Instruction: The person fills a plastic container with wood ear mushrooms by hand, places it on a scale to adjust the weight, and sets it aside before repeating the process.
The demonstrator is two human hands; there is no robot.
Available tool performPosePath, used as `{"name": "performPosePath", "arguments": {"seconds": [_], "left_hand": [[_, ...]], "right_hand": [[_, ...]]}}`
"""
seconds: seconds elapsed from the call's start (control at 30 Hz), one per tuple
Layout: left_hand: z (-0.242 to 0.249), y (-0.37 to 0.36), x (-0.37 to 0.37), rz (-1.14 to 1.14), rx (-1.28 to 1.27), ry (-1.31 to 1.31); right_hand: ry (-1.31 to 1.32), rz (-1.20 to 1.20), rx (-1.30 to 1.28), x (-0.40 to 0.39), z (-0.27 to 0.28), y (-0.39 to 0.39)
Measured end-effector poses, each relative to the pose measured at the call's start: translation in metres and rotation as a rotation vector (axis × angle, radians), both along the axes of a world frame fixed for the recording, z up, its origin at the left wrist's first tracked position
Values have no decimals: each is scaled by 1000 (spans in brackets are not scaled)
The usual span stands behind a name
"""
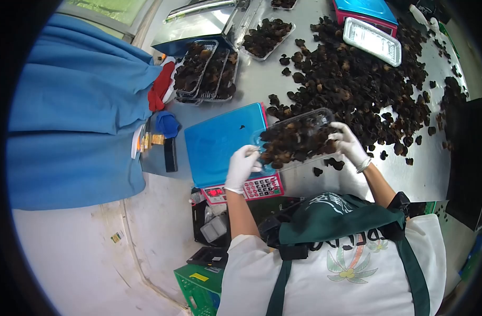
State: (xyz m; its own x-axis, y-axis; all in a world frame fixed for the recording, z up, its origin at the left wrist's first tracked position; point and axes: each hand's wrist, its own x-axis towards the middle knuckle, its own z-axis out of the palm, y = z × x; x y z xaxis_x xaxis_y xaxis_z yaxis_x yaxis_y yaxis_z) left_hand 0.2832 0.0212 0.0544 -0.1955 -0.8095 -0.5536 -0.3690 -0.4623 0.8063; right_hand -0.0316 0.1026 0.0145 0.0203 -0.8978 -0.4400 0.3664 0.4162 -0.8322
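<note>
A clear plastic tray (323, 117) hangs between my two white-gloved hands, filled with dark brown pieces (293, 141) that look like wood ear mushrooms. My left hand (243, 166) pinches the tray's left end, over the right side of a blue-topped scale (220, 142). At the tray's right end, my right hand (350, 145) grips the edge with its fingers. The scale has a red front with a lit display and a keypad (262, 186). One small dark scrap lies on its blue plate.
A big heap of the mushrooms (357, 84) spreads over the metal table (314, 187). Filled trays (204, 73) stand at the upper left, beside a shiny metal box (196, 26). A white tray (372, 41) leans on a second scale (364, 8). Blue cloth (78, 116) hangs left.
</note>
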Motion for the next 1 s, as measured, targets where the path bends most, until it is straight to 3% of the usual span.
{"name": "performPosePath", "arguments": {"seconds": [0.17, 0.27, 0.37, 0.43, 0.47, 0.53, 0.73, 0.9, 1.0], "left_hand": [[2, -8, 61, 86, -47, -257], [0, -11, 90, 124, -6, -255], [2, -14, 102, 167, -10, -276], [-1, -12, 102, 173, -51, -244], [-1, -13, 102, 169, -88, -215], [-2, 1, 105, 189, -89, -213], [0, 1, 100, 248, -84, -224], [-3, 5, 101, 284, -66, -193], [-4, 2, 101, 288, -46, -183]], "right_hand": [[76, 295, -176, 58, -23, 3], [90, 390, -109, 70, -26, -5], [812, 117, -552, 81, -9, -44], [870, 31, -524, 87, 14, -73], [917, 23, -728, 93, 14, -91], [934, 247, -844, 107, 35, -123], [1252, 696, -950, 167, 10, -185], [1384, 745, -1206, 177, -6, -199], [1539, 764, -1181, 175, -7, -197]]}}
